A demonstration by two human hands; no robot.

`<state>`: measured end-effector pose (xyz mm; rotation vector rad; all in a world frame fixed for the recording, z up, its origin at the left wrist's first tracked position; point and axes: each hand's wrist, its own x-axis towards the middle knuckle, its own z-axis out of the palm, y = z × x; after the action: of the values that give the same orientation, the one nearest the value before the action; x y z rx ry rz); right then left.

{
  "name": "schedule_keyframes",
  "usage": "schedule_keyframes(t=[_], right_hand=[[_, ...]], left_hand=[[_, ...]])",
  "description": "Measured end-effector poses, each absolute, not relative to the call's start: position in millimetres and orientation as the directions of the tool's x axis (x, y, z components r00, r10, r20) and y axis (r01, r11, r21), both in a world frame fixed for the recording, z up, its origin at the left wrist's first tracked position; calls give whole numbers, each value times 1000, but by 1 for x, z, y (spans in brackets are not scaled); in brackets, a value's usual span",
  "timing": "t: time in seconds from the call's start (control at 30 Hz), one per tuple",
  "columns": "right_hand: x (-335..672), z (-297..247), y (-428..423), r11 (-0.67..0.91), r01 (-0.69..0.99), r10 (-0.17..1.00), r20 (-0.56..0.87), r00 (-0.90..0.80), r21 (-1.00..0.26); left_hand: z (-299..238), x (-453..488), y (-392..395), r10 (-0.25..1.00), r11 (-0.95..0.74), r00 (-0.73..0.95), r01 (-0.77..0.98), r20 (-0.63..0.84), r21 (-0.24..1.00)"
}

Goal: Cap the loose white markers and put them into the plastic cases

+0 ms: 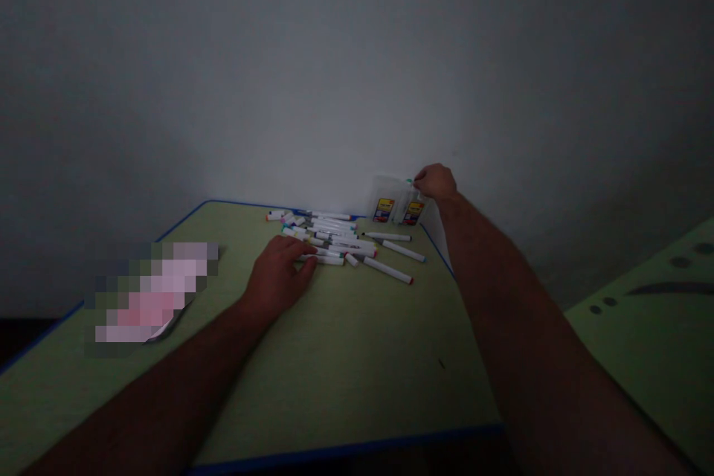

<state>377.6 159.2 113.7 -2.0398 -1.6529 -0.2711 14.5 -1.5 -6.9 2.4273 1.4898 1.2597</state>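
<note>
- Clock places are over the worktop (323,357), with 12 at the wall and 6 at the person.
- Left forearm comes in from 7; the left hand (276,271) lies palm down, fingers toward 2 or 3, at the near edge of the marker pile (340,227).
- Its grip sits around the 9 o'clock end of a white marker (330,261); whether it is closed on it, I cannot tell.
- Right forearm reaches in from 5; the right hand (436,181) bends toward 9, fingertips drawn together beside a green end at the top of the right clear case (411,207). Exactly what that grip holds, I cannot tell.
- The two cases stand upright at 1, the left clear case (382,201) alongside.
- The pile lies at 12, most markers running 9 to 3; a red-ended marker (389,270) points its red end to 4.
</note>
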Motion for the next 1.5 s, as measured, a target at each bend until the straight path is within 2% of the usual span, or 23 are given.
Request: schedule_keyframes(t=[0.9, 1.3, 1.5], right_hand=[[378, 116, 155, -89, 971, 862, 471, 187, -223], [365, 131, 127, -129, 937, 775, 557, 299, -324], [343, 119, 94, -25, 917, 741, 609, 284, -398]], left_hand=[[-6, 15, -1, 775, -522, 202, 738, 598, 427], [-6, 15, 0, 763, -532, 223, 749, 607, 394], [-5, 14, 4, 791, -496, 233, 785, 566, 371]])
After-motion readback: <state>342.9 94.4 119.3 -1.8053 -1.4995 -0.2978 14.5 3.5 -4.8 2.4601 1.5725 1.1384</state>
